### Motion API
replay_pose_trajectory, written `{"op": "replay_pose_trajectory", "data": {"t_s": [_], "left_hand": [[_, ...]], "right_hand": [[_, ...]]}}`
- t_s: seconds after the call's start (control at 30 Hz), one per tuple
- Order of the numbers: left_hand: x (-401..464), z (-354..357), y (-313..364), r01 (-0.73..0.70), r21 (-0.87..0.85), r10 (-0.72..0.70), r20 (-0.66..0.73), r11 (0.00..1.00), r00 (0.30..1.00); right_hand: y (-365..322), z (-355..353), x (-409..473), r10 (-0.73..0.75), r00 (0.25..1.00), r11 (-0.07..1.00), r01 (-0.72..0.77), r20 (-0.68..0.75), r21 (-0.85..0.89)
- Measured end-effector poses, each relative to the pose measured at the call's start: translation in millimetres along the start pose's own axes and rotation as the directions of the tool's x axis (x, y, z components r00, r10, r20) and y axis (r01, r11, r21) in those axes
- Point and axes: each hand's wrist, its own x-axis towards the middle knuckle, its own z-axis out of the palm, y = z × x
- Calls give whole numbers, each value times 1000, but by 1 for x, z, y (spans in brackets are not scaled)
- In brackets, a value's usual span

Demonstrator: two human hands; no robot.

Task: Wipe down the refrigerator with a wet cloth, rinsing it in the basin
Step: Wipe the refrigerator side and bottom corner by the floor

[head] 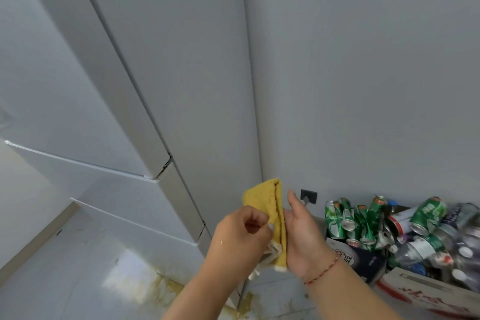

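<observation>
Two bare forearms reach into view from below, the person's hands meeting in front of a pale grey refrigerator (181, 91). Folded between them is a yellow cloth (270, 205), its white underside showing near the bottom. Fingers of the left hand (241, 236) are curled shut, pinching the near edge of the cloth, while the right hand (301, 236) is held flat and open, its palm pressed against the cloth's far side. A thin red string bracelet (322, 271) circles the right wrist. Just behind the hands stands the corner of the refrigerator, where the seams of its doors and lower drawers run down towards a white tiled floor (65, 267) marked with a yellowish stain (166, 291) at the appliance's foot. On the grey wall (363, 73) to the right sits a dark socket (308, 196). Below it, crushed green cans (350, 221) and empty plastic bottles (420, 249) are heaped in cardboard boxes (426, 293).
</observation>
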Motion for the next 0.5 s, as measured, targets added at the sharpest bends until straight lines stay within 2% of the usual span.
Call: {"op": "replay_pose_trajectory", "data": {"t_s": [0.13, 0.27, 0.37, 0.5], "left_hand": [[5, -2, 2, 116, -153, -130, -80, 981, 988], [5, -9, -3, 154, -349, -229, -184, 925, 956], [3, -19, -8, 153, -470, -290, -234, 870, 928], [-9, -35, -13, 156, -604, -330, -189, 781, 925]], "right_hand": [[-3, -3, 0, 25, 999, 999, -24, 24, -24], [-5, -1, -2, 77, 993, 990, -66, 87, -127], [0, 1, 4, 77, 997, 972, -70, 19, -226], [9, 9, 12, 69, 998, 957, -67, -3, -283]]}}
